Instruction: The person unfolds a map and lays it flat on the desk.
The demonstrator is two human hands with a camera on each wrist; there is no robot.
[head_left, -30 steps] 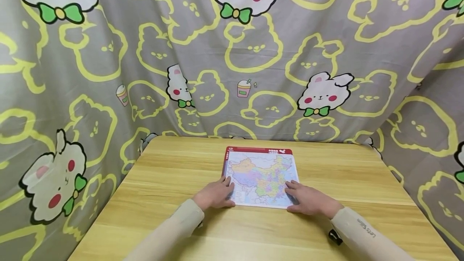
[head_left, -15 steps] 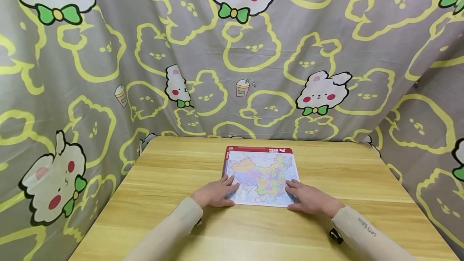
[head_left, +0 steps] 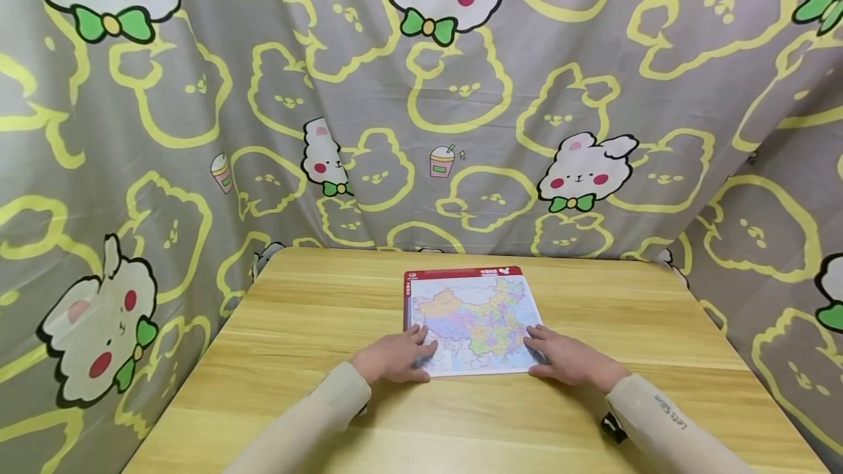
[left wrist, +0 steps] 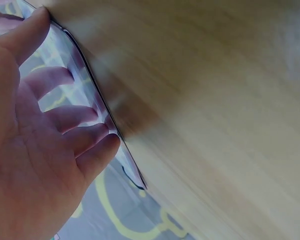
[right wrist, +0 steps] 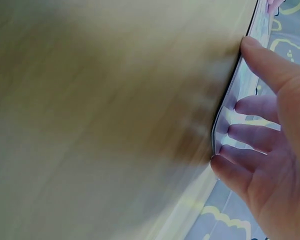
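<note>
A flat, thin map board (head_left: 474, 320) with a red top border lies on the wooden table in the head view, slightly turned. My left hand (head_left: 398, 355) rests on its lower left corner, fingers spread over the edge. On the opposite lower corner rests my right hand (head_left: 573, 357), its fingertips on the printed surface. The left wrist view shows the left hand (left wrist: 50, 135) with fingertips and thumb touching the glossy board (left wrist: 80, 65). In the right wrist view, the right hand (right wrist: 270, 165) touches the board's edge in the same way, with its fingers gently bent.
The wooden table (head_left: 316, 298) spreads around the board on every side. A grey curtain (head_left: 369, 79) with rabbit and yellow outline prints hangs behind and along both sides of it. A dark strap or band (head_left: 612, 426) shows below the right sleeve.
The board has turned slightly anticlockwise, its top edge shifting left and its lower edge right. Both hands have moved a little with it and stay on its lower corners.
</note>
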